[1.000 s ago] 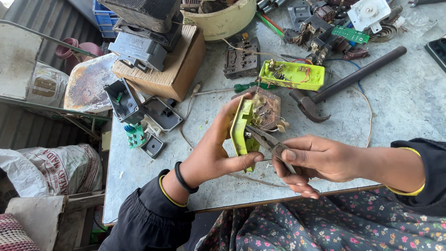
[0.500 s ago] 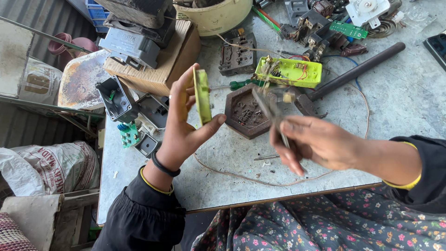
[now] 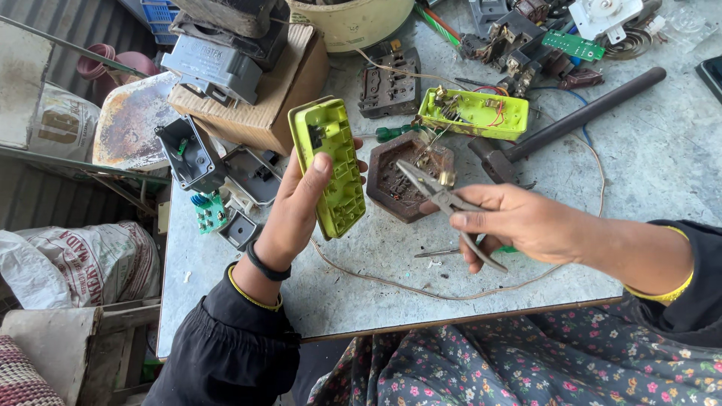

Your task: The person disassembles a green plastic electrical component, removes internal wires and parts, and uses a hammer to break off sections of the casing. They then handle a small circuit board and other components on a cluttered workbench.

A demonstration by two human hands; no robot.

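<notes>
The left hand (image 3: pixel 297 214) has turned its lime-green plastic cover (image 3: pixel 331 167) flat toward the camera, fingers closed round its edge, above the desk (image 3: pixel 662 150) near its left edge. The right hand (image 3: pixel 519 223) grips one pair of pliers (image 3: pixel 444 201). A second green shell (image 3: pixel 474 113) holds wires; one hexagonal brown tray (image 3: pixel 391 180) holds scraps.

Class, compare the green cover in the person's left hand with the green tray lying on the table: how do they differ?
The green cover is held upright, off the table, in the left hand; the green tray lies flat on the table. The cover shows bare moulded ribs; the tray holds wires and metal parts. Both are lime-green plastic.
</notes>
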